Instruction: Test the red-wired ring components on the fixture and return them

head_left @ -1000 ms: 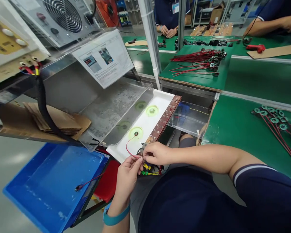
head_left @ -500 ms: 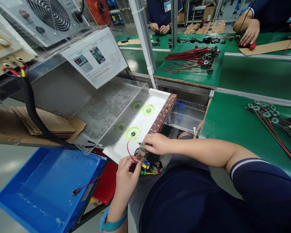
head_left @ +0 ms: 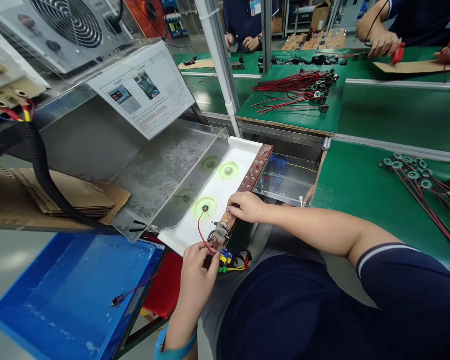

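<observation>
My left hand (head_left: 198, 270) pinches the free end of a red wire (head_left: 199, 228) beside the blue, yellow and green connectors (head_left: 226, 255). The wire curves up to a small round part (head_left: 205, 208), which sits in the nearer pale green ring (head_left: 197, 207) on a white board (head_left: 178, 235). My right hand (head_left: 247, 206) rests on the brown strip with screws (head_left: 253, 176) along the board's edge. Its fingers are curled together, and whatever lies under the fingertips is hidden. Between my hands a translucent block (head_left: 221, 231) sits on the strip.
A clear panel (head_left: 189, 180) leans along the white board. At lower left a blue bin (head_left: 60, 295) holds one wired part (head_left: 117, 300). Wired round parts (head_left: 412, 175) lie on the green bench at right; red-wired bundles (head_left: 292, 82) lie ahead. A co-worker's hand (head_left: 384, 42) holds a red tool.
My right hand has moved away from the translucent block, up and right along the brown strip, uncovering the block. My left hand stays on the wire. A co-worker's hand has lifted a red tool.
</observation>
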The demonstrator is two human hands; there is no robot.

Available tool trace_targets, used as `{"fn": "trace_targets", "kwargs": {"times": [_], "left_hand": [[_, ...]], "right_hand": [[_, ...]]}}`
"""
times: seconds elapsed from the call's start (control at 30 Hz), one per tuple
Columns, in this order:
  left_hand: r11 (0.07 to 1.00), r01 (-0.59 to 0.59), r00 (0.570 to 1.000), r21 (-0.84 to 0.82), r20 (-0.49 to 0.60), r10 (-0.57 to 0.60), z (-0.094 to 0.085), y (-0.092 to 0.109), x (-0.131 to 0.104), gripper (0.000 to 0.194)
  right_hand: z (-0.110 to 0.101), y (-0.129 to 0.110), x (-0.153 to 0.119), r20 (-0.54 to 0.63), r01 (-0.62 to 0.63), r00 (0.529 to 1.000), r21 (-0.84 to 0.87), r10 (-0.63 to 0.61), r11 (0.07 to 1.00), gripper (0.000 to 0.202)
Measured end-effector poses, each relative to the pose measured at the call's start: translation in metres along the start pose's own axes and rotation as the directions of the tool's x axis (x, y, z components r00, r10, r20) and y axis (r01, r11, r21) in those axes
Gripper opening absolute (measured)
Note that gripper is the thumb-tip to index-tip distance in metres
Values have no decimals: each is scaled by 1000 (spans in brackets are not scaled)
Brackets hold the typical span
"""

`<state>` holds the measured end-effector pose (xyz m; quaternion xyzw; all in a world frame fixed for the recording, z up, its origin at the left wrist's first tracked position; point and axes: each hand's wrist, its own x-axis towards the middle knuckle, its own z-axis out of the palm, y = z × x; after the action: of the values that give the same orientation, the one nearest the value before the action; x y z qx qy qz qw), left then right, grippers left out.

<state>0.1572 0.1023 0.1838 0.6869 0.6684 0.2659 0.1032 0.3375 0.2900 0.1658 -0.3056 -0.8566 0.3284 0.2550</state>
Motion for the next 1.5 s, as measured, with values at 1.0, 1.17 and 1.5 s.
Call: {"fn": "trace_targets", "kwargs": {"times": [1.0, 1.17, 1.5], "left_hand": [[982, 171, 985, -78, 36, -169, -4, 28, -4, 17], [982, 172, 985, -75, 29, -170, 2, 23, -5, 18], [996, 91, 989, -20, -119, -92, 24, 9, -8, 27]], "right_hand": [[10, 13, -5, -95, 39, 995, 25, -37, 999, 27], [10, 13, -5, -82, 16, 997, 30, -14, 999, 30], [12, 11, -6, -79, 17, 997, 55, -12, 998, 30]]}}
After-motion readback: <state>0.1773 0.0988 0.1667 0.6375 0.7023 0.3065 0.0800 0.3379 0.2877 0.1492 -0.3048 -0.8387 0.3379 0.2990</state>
